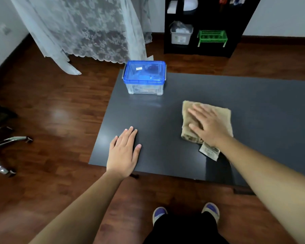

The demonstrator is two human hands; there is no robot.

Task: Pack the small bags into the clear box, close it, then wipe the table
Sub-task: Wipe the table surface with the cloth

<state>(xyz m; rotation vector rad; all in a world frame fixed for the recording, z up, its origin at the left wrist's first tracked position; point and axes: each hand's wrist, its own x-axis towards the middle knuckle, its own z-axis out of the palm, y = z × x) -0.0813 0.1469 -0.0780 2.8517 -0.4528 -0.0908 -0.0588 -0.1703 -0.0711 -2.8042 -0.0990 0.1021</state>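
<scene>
The clear box [144, 85] stands at the far left corner of the dark table [165, 138], its blue lid [144, 72] on top; contents show faintly through the wall. A folded tan cloth [222, 117] lies on the table right of centre. My right hand [208, 125] presses flat on the cloth, fingers spread. My left hand [124, 152] rests flat on the bare table near the front left edge, holding nothing. A small printed packet or tag [209, 153] sticks out from under the cloth beside my right wrist.
A black shelf unit [209, 48] with a white bin [180, 35] and a green basket [212, 37] stands behind the table. A lace curtain [88, 32] hangs at the back left. A chair base [5, 147] sits on the wooden floor at left.
</scene>
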